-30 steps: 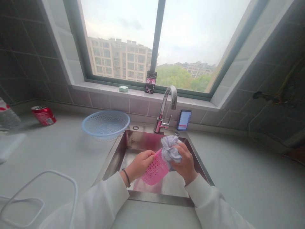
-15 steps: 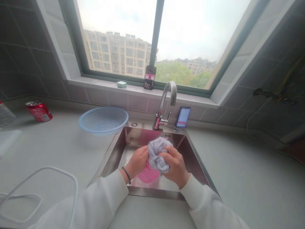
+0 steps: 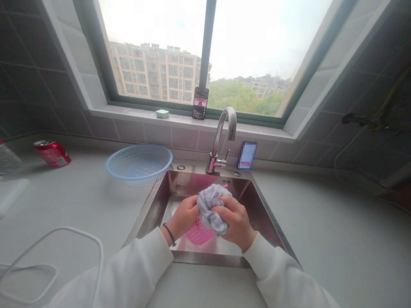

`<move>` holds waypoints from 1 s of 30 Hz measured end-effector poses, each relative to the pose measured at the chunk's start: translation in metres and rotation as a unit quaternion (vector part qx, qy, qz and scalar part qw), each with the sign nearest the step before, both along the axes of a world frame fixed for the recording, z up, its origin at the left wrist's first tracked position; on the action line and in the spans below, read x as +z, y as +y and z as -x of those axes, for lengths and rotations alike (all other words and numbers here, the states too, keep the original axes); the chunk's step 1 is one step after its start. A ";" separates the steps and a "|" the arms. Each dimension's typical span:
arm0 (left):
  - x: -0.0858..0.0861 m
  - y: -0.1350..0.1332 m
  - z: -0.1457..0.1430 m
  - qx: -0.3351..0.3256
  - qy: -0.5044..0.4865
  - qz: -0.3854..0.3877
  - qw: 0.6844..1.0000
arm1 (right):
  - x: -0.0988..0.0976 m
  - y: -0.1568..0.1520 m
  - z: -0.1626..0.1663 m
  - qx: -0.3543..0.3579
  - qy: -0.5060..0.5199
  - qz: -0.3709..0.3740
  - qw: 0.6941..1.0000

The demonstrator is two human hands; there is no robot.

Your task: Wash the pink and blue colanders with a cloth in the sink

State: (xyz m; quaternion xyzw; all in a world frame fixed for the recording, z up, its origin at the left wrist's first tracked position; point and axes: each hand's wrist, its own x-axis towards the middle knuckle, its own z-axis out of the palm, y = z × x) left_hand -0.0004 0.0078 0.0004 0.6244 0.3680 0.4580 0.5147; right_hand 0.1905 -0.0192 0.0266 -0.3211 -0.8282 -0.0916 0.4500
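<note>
Pink basket sits gripped in my left hand over the sink; my right hand clutches the grey cloth against it.

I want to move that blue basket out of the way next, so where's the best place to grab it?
Probably the blue basket is best taken by its rim, from above on the side nearest you. It sits upright and open on the counter left of the sink, and its thick rolled rim flares out past the perforated wall, giving fingers a lip.
</note>
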 end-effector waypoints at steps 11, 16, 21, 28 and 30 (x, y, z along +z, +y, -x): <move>-0.003 0.001 0.002 -0.052 0.036 0.033 0.997 | -0.003 0.027 -0.035 -0.107 0.094 0.064 0.988; 0.005 -0.001 0.001 -0.043 0.012 0.005 0.999 | 0.000 0.001 -0.004 -0.034 -0.020 0.047 0.998; 0.005 -0.005 0.003 -0.001 0.085 -0.003 0.996 | 0.002 0.019 -0.029 -0.086 0.041 0.068 0.993; 0.001 -0.005 0.001 0.009 0.067 -0.055 0.996 | 0.004 -0.004 -0.008 -0.079 0.018 0.032 0.996; 0.000 -0.003 0.001 0.002 0.044 -0.069 0.997 | 0.003 -0.010 0.001 -0.046 -0.029 0.006 0.999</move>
